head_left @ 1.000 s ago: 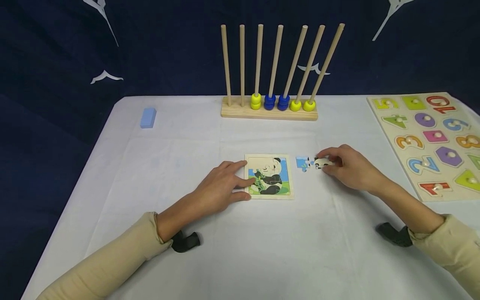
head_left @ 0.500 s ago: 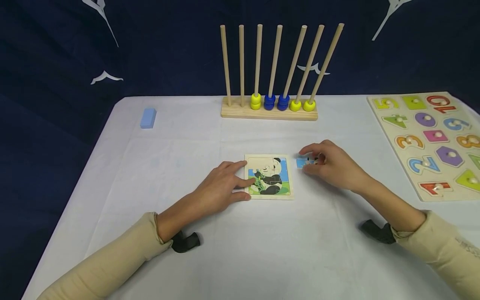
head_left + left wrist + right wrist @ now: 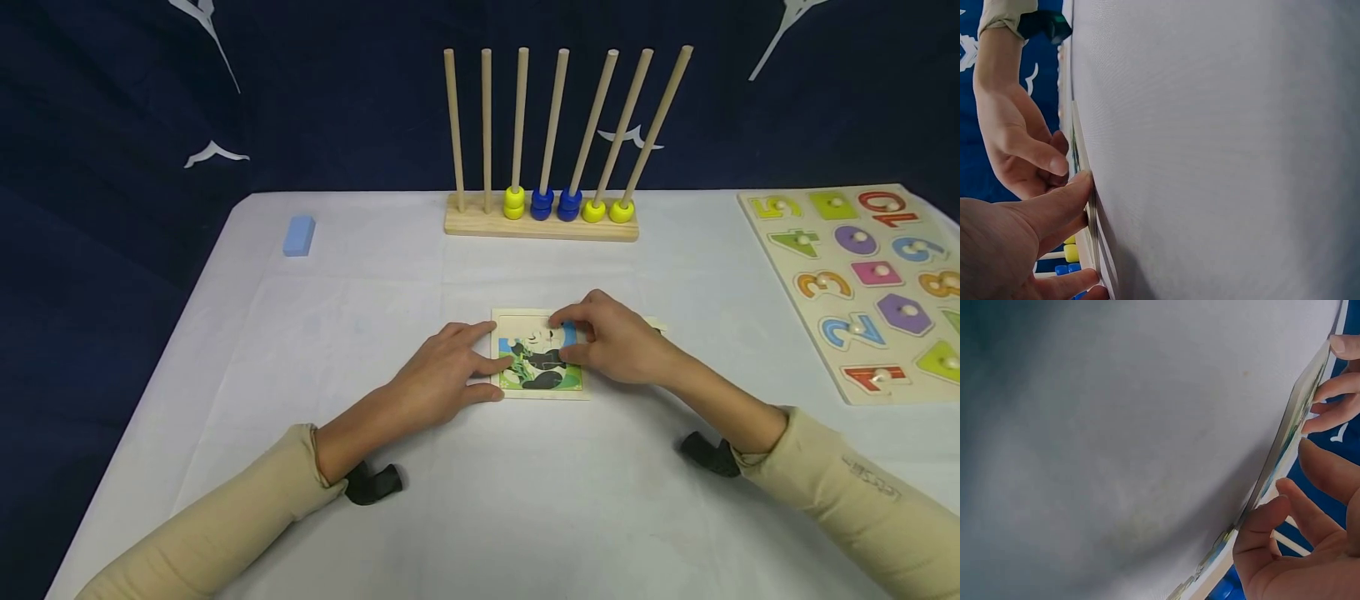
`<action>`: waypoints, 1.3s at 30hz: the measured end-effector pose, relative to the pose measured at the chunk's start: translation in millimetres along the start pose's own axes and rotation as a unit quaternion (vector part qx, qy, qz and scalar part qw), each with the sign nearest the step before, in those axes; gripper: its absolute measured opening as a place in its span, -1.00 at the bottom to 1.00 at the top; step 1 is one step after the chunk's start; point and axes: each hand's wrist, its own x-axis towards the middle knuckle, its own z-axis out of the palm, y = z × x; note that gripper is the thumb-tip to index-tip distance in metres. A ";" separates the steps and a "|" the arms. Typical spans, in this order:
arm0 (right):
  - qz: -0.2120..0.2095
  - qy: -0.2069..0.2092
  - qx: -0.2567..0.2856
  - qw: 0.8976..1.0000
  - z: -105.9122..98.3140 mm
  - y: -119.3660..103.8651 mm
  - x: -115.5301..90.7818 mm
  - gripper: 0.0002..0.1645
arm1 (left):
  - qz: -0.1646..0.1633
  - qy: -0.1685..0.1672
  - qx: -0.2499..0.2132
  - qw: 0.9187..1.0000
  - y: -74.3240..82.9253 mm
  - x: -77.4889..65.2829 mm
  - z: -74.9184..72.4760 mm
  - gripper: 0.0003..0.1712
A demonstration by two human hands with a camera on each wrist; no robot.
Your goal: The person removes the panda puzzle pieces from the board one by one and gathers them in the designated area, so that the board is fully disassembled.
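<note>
"At the near side of the white-covered table, what did you log?"

"From my remote station I logged two beige sleeves, reaching in from either side."

"And the hands?"

"The left hand had its fingers spread, laid on the left border of the panda puzzle, gripping nothing. The right hand was over the puzzle's right part, fingers bent, thumb and forefinger parted; I saw nothing held between them."

"Where was the puzzle?"

"Flat at mid-table, between the hands. Off its right side lay a loose piece, mostly hidden by the right hand."

"Farther off?"

"To the right, a peg board of numbers and shapes lay flat. To the far left I noted a blue block. At the far edge stood an abacus: seven wooden rods, five carrying yellow or blue beads. A dark blue curtain hung behind."
</note>
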 end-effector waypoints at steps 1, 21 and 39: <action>0.002 -0.003 -0.002 1.000 0.3 -0.1 0.6 -0.54 | 0.000 0.000 0.000 1.000 0.2 0.0 -0.2 -0.49; 0.005 -0.015 -0.021 1.000 2.4 -1.1 0.4 -0.59 | -0.005 -0.005 0.008 1.000 0.3 1.8 0.8 -0.49; -0.010 0.004 -0.022 1.000 3.5 -2.3 2.4 -0.63 | -0.006 -0.005 0.004 1.000 0.6 1.9 -0.2 -0.49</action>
